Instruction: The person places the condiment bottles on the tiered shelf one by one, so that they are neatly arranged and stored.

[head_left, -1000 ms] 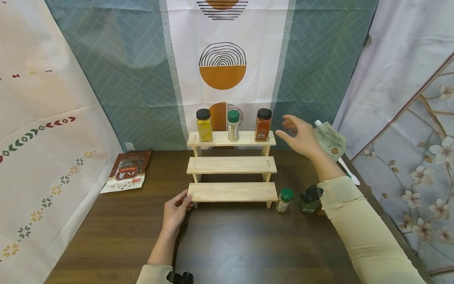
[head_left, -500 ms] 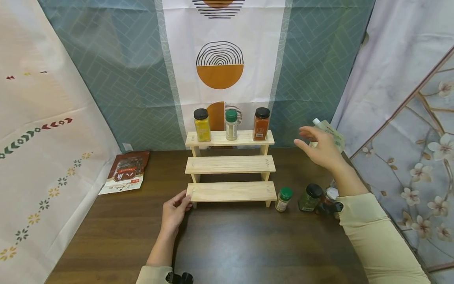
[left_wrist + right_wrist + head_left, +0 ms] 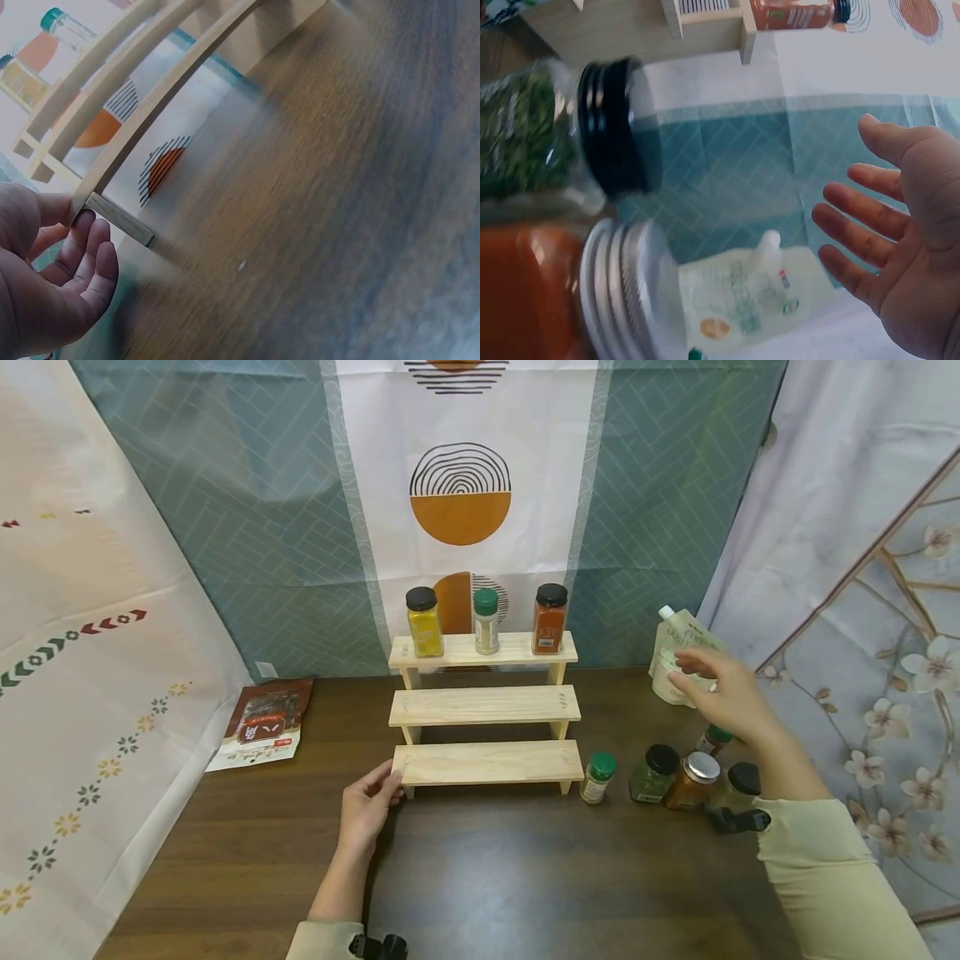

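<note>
My left hand (image 3: 365, 810) pinches the left end of the lowest step of a three-step wooden rack (image 3: 487, 763); the left wrist view shows thumb and fingertips at the board's corner (image 3: 88, 196). On the top step stand a yellow jar (image 3: 425, 623), a green-capped shaker (image 3: 486, 622) and a red-orange jar (image 3: 550, 620). My right hand (image 3: 723, 693) is raised at the right with nothing in it, fingers spread, in front of a pale green spouted pouch (image 3: 667, 664). In the right wrist view the hand (image 3: 907, 225) is beside that pouch (image 3: 750, 300), touching nothing visible.
Right of the rack stand a green-capped shaker (image 3: 597, 778), a black-capped jar of green herbs (image 3: 654, 774), a silver-lidded orange jar (image 3: 692, 782), another black-capped jar (image 3: 742, 781) and a green-capped bottle (image 3: 713, 740). A red and white packet (image 3: 264, 723) lies at the left.
My right hand has moved right and slightly down, away from the top step, uncovering the pouch and the jars by the forearm. My left hand keeps its hold on the rack.
</note>
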{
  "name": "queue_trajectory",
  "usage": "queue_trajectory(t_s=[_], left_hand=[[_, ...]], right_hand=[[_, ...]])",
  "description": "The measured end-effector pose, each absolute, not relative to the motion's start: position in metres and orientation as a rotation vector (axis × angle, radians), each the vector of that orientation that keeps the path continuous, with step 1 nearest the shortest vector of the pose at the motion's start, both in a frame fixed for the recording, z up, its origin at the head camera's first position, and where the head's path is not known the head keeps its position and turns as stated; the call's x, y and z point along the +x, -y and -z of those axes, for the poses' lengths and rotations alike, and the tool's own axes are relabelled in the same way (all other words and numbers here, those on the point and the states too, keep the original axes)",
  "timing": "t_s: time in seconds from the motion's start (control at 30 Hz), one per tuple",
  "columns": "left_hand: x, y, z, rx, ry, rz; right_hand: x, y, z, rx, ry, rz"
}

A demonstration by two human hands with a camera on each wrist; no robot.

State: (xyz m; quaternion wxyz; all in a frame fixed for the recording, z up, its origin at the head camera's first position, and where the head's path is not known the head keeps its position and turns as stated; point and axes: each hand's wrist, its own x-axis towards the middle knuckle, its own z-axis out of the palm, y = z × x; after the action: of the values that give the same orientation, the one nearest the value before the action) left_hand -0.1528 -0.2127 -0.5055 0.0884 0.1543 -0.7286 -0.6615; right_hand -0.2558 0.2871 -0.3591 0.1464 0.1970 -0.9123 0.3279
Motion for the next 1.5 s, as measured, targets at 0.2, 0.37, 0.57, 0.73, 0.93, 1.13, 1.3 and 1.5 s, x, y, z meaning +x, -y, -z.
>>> queue_trajectory(t_s=[0.2, 0.37, 0.57, 0.73, 0.93, 1.13, 1.3, 1.5], left_hand=[[-0.152, 0.213, 0.505, 0.459, 2.17, 1.974], [-0.151, 0.213, 0.504, 0.457, 2.18, 1.974], [-0.151, 0.213, 0.504, 0.456, 2.183, 1.973], [-0.151, 0.214, 0.504, 0.457, 2.193, 1.964], [-0.151, 0.213, 0.505, 0.458, 2.183, 1.966], [-0.154, 0.212, 0.509, 0.463, 2.166, 1.968], [-0.155, 0.212, 0.509, 0.466, 2.16, 1.964], [-0.152, 0.212, 0.508, 0.464, 2.16, 1.962]], right_hand=[[-0.25, -0.308, 0.37, 0.541, 2.654, -0.861], [-0.25, -0.326, 0.387, 0.55, 2.685, -0.79], [-0.248, -0.343, 0.403, 0.55, 2.778, -0.707], [-0.247, -0.352, 0.411, 0.523, 2.887, -0.699], [-0.25, -0.359, 0.42, 0.496, 2.951, -0.671], [-0.253, -0.367, 0.422, 0.417, 2.989, -0.649], [-0.25, -0.366, 0.419, 0.403, 2.979, -0.606], [-0.248, -0.353, 0.413, 0.4, 2.805, -0.642]])
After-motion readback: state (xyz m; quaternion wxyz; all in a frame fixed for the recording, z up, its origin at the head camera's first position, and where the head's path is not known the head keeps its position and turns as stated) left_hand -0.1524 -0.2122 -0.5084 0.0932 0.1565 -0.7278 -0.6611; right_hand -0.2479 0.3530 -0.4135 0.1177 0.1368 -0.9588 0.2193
